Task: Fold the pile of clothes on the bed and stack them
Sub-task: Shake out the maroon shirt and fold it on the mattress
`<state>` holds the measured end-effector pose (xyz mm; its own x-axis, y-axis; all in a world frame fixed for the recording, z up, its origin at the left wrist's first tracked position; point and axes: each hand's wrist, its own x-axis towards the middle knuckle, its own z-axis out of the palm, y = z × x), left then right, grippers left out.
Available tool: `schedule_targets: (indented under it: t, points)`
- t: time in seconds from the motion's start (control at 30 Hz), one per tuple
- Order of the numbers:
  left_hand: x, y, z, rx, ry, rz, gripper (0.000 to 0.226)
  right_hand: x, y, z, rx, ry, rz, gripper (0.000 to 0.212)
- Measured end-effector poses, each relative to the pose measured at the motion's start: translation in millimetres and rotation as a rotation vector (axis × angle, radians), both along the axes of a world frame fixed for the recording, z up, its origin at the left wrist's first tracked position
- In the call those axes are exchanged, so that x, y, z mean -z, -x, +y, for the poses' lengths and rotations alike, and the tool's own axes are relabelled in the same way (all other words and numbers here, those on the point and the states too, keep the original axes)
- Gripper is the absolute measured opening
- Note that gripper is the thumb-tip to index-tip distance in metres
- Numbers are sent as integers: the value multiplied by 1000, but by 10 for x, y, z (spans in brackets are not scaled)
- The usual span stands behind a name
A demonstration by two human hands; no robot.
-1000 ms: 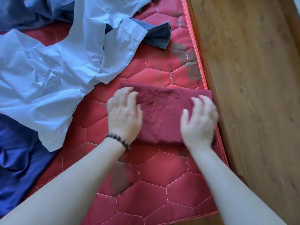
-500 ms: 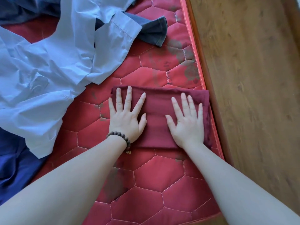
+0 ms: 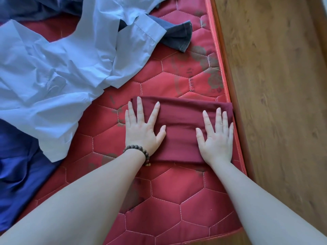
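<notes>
A folded dark red cloth (image 3: 180, 131) lies flat on the red quilted mattress (image 3: 159, 200), close to its right edge. My left hand (image 3: 142, 131), a bead bracelet on its wrist, presses flat on the cloth's left end with fingers spread. At the cloth's right end my right hand (image 3: 216, 137) presses down the same way, fingers straight. A crumpled light blue shirt (image 3: 58, 71) sprawls unfolded to the upper left.
A dark navy garment (image 3: 177, 34) pokes out from under the light blue shirt at the top. A bright blue garment (image 3: 19, 175) lies at the left edge. Wooden floor (image 3: 276, 103) runs along the mattress's right side.
My hands went from curled on the red cloth to flat with spread fingers, then slid apart toward the cloth's two ends. The cloth now lies smoother.
</notes>
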<state>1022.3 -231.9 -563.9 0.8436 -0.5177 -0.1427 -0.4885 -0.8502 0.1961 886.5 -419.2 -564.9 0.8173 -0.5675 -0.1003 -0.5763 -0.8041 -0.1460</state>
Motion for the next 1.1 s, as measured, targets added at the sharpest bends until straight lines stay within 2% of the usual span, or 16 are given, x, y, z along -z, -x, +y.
schedule_targets:
  t: [0.17, 0.33, 0.47, 0.6, 0.77, 0.93, 1.1]
  points:
    - [-39, 181, 103, -82, 89, 35, 64, -33, 125, 43, 19, -46, -82, 57]
    - [-118, 296, 236, -182, 227, 51, 54, -109, 223, 177, 236, -117, -97, 58]
    - [-277, 235, 259, -314, 369, 247, 51, -254, 185, 178, 379, -75, -73, 62]
    - [-358, 164, 269, -315, 369, 353, 46, -410, 173, 78, 457, -180, 11, 75]
    - [-414, 175, 248, -216, 272, 367, 47, -519, 177, 2, 391, -301, 62, 77]
    - [-429, 338, 329, -212, 156, 381, 64, -544, 323, 68, 310, -287, 95, 70]
    - [-589, 509, 583, -219, 66, 372, 68, -634, 371, 261, 184, -265, 170, 67]
